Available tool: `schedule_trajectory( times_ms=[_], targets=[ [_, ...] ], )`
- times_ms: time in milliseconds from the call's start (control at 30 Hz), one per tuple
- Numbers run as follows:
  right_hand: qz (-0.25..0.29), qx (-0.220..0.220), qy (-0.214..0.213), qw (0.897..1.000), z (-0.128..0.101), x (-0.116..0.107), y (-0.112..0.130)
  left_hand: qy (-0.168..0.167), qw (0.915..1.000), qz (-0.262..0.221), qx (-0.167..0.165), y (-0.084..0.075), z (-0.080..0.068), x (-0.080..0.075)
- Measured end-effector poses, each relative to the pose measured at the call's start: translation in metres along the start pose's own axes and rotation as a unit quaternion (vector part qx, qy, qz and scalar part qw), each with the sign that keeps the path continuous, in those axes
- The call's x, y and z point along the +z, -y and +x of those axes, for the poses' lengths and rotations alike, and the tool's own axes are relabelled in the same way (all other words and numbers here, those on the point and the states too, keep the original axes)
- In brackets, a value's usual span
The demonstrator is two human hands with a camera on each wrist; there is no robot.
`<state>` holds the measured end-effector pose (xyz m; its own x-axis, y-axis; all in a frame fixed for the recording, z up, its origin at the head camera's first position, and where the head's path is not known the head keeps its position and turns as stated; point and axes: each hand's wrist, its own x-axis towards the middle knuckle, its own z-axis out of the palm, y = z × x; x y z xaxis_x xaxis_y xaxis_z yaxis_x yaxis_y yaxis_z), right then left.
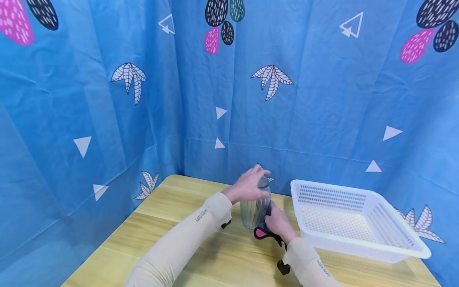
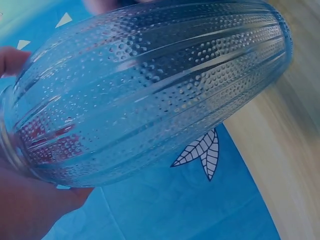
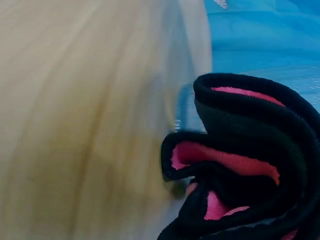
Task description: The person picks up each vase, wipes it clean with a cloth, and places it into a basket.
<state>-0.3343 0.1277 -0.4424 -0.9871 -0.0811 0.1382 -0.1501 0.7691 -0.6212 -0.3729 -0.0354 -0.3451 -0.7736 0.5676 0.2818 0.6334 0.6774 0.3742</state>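
A clear ribbed glass vase [image 1: 250,213] with a dimpled surface stands tilted above or on the table; whether its base touches the wood cannot be told. Around its neck, at the top, my left hand [image 1: 250,186] holds it with spread, bent fingers. In the left wrist view the vase [image 2: 150,95] fills most of the picture, thumb and a finger at its neck. My right hand [image 1: 279,221] grips a folded dark cloth [image 1: 261,232] with pink inside, against the vase's lower right side. The right wrist view shows the cloth [image 3: 250,115] bunched in folds, hiding most of that hand.
On the right of the wooden table [image 1: 168,211] sits a white plastic basket [image 1: 358,248] with perforated walls, close to my right forearm. A blue patterned curtain [image 1: 244,119] hangs behind the table and along its left side.
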Motion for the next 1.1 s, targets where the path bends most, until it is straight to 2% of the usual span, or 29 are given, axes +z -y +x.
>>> schedule_trajectory(
  times_ms=[133, 300, 467, 667, 767, 933, 1100],
  targets=[
    [0.042, 0.013, 0.019, 0.999, -0.003, 0.005, -0.004, -0.009, 0.9999, 0.011, 0.000, -0.001, 0.000, 0.002],
    [0.084, 0.009, 0.003, 0.996, -0.008, -0.001, -0.001, -0.016, 0.9996, 0.008, -0.024, 0.000, -0.002, 0.004],
    [0.081, 0.002, -0.048, 0.996, -0.015, -0.019, 0.012, -0.020, 0.9991, 0.014, -0.036, 0.003, -0.002, 0.005],
    [0.070, -0.029, -0.130, 0.989, -0.016, -0.044, 0.034, -0.031, 0.9991, 0.016, -0.023, 0.005, 0.000, 0.003],
    [0.070, -0.044, -0.144, 0.986, -0.012, -0.047, 0.038, -0.040, 0.9990, 0.012, -0.013, 0.006, 0.001, 0.002],
    [0.019, -0.022, -0.116, 0.993, 0.001, -0.029, 0.024, -0.041, 0.9991, 0.010, -0.009, 0.008, 0.001, 0.004],
    [-0.020, -0.012, -0.042, 0.999, 0.002, -0.003, 0.004, -0.040, 0.9992, 0.002, -0.006, 0.010, -0.001, 0.007]
  ],
)
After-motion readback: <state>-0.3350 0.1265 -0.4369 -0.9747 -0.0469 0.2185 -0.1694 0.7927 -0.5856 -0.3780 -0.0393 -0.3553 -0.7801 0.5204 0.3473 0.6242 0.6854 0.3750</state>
